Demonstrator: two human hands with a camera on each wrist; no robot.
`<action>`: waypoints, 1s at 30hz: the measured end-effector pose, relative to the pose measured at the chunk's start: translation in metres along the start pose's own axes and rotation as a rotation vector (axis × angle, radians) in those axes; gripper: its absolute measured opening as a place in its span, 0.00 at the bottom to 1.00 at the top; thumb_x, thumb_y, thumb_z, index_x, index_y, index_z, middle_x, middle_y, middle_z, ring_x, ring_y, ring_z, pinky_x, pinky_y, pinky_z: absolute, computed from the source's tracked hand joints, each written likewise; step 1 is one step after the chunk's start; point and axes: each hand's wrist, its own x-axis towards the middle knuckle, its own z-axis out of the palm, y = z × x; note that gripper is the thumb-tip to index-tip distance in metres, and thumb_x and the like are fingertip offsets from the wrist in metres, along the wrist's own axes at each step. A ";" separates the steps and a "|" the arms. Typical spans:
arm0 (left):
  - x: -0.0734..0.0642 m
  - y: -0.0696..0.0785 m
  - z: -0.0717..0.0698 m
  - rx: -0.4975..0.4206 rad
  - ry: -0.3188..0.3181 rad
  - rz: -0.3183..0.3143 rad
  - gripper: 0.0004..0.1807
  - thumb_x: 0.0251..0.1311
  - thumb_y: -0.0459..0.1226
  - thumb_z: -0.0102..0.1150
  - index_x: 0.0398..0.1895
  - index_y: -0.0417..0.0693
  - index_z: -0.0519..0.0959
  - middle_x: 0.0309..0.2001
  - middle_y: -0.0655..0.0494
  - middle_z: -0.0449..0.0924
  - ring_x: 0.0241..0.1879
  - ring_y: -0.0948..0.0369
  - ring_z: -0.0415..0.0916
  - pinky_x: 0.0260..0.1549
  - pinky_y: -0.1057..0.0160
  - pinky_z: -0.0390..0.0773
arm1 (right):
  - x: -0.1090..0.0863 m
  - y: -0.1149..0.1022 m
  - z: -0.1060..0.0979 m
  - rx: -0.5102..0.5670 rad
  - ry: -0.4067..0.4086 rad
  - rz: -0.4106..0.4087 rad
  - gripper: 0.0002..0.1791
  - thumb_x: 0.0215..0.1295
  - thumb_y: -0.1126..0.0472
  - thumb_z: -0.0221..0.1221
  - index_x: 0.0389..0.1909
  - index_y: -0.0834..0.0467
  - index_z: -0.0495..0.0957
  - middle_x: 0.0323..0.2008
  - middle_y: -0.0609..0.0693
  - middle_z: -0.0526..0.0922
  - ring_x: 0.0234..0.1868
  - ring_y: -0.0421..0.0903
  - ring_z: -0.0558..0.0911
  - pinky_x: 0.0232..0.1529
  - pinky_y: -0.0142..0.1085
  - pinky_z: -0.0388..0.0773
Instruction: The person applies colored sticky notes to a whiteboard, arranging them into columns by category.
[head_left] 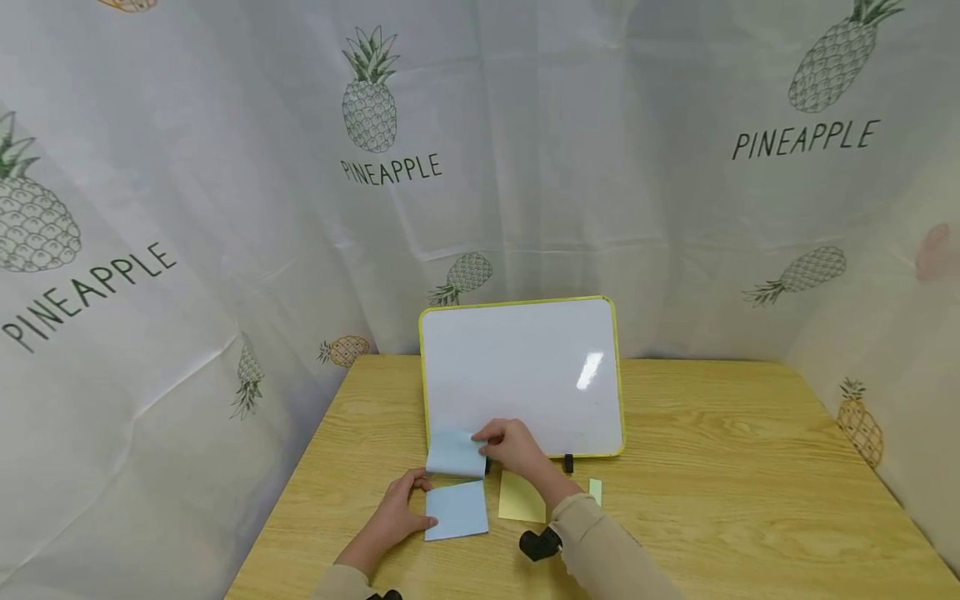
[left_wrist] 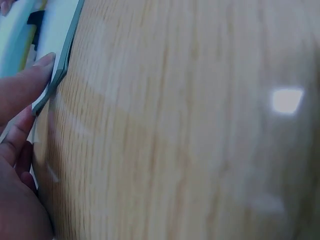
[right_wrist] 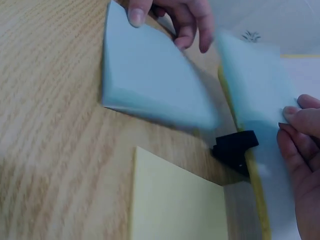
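Note:
My left hand (head_left: pixel 399 510) pinches the left side of a light blue sticky note pad (head_left: pixel 457 510), thumb on top. In the left wrist view, its thumb (left_wrist: pixel 30 82) presses near the pad's edge, the fingers lower down. Beyond the pad, my right hand (head_left: pixel 519 450) pinches a single blue sticky note (head_left: pixel 453 455) by its right edge. That sheet bends over the lower left corner of a yellow-framed whiteboard (head_left: pixel 517 367). From these frames I cannot tell whether it sticks to the board.
A yellow sticky note pad (head_left: pixel 520 500) lies right of the blue pad, partly behind the right forearm. Farther right is a narrow pale green strip (head_left: pixel 596 490). A black foot (head_left: pixel 568 463) supports the whiteboard on the wooden table (head_left: pixel 720 467). A pineapple-print curtain (head_left: pixel 555 183) hangs behind.

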 end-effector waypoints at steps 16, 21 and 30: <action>0.012 0.040 -0.024 -0.138 0.160 -0.107 0.37 0.51 0.32 0.73 0.65 0.43 0.68 0.47 0.49 0.75 0.53 0.46 0.72 0.51 0.41 0.70 | 0.003 -0.028 -0.027 0.141 0.031 0.059 0.11 0.57 0.67 0.68 0.41 0.63 0.85 0.35 0.50 0.83 0.33 0.46 0.83 0.39 0.44 0.81; 0.029 0.068 -0.041 -0.207 0.213 -0.112 0.33 0.54 0.30 0.70 0.65 0.45 0.70 0.41 0.49 0.78 0.41 0.54 0.74 0.42 0.55 0.75 | 0.006 -0.037 -0.034 0.138 0.046 0.016 0.10 0.60 0.67 0.66 0.43 0.65 0.85 0.36 0.51 0.84 0.37 0.50 0.84 0.42 0.47 0.81; 0.054 0.096 -0.063 -0.246 0.193 -0.053 0.37 0.56 0.30 0.69 0.70 0.47 0.66 0.36 0.54 0.83 0.36 0.57 0.76 0.34 0.64 0.75 | 0.017 -0.056 -0.047 0.173 0.089 0.026 0.09 0.60 0.67 0.66 0.42 0.65 0.85 0.32 0.57 0.85 0.34 0.58 0.83 0.39 0.50 0.80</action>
